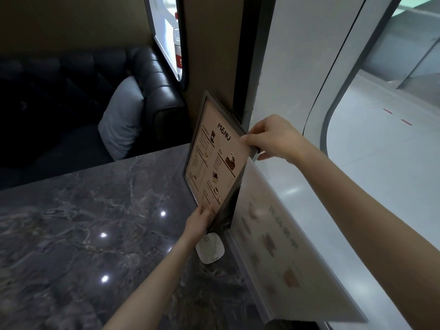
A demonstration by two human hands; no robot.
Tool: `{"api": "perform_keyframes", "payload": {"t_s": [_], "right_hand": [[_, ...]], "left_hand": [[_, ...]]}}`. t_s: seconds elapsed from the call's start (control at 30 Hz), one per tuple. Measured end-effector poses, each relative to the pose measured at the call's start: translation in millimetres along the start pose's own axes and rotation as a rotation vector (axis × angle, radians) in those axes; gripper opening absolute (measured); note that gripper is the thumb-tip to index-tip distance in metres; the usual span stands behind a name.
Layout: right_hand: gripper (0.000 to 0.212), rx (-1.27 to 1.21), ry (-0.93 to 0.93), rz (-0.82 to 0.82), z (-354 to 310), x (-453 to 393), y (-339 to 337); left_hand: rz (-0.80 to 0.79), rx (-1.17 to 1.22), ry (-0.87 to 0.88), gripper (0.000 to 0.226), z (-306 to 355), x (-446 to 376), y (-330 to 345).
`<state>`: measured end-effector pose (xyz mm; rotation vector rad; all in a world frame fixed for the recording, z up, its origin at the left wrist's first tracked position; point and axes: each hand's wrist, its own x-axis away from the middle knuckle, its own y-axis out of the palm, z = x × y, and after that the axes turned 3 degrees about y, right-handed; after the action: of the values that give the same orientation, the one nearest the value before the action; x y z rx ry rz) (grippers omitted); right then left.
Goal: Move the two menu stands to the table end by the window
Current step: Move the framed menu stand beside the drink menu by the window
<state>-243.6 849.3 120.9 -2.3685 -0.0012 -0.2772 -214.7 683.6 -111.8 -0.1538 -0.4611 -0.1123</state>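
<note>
A: Any containers to speak of?

B: Only one. A clear plastic bottle (177,44) with a red label stands on the ledge of the far window (164,32). I cannot tell what is in it.

A: Where are the menu stands?

B: The dark-framed menu stand (215,160), with "MENU" printed at its top, is at the edge of the grey marble table (83,222) by the window side, tilted, its lower edge near the tabletop. Whether it touches the table I cannot tell. The second menu stand (281,253), a pale blurred sheet, leans along the white sill (285,198) just beside it, nearer the camera.

A: And the hands?

B: The left hand (198,222) reaches forward with the forearm stretched over the table; its thumb lies on the printed face at the lower near corner and the fingers go behind the frame, pinching that corner. The right hand (273,136) comes from the right, arm extended above the pale stand; thumb and fingers are closed on the frame's upper right corner.

A: Anything else close by?

B: A small white rounded square pad (210,250) lies on the table just below the left hand. Beyond the table are a dark leather sofa (154,86) and a grey cushion (121,122).
</note>
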Motion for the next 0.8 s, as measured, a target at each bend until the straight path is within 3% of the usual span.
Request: {"api": "perform_keyframes", "payload": {"t_s": [0.1,0.23,0.33,0.47,0.57,0.67,0.8], "right_hand": [[0.027,0.035,0.029,0.006,1,14,-3],[0.038,0.089,0.068,-0.015,2,38,-10],[0.043,0.120,0.021,0.015,4,60,-12],[0.048,0.129,-0.083,0.044,13,89,-10],[0.059,0.177,-0.195,0.036,23,105,-2],[0.055,0.228,-0.252,0.066,33,113,6],[0.049,0.153,-0.244,0.157,37,115,10]], "left_hand": [[0.082,-0.272,0.127,0.024,-2,15,5],[0.252,-0.550,0.397,0.029,-7,44,14],[0.301,-0.620,0.536,0.026,-15,66,28],[0.152,-0.636,0.623,0.031,-35,94,53],[-0.047,-0.864,0.543,0.052,-60,106,67],[-0.229,-1.128,0.424,0.059,-79,110,75],[-0.342,-1.222,0.395,0.061,-84,109,77]]}}
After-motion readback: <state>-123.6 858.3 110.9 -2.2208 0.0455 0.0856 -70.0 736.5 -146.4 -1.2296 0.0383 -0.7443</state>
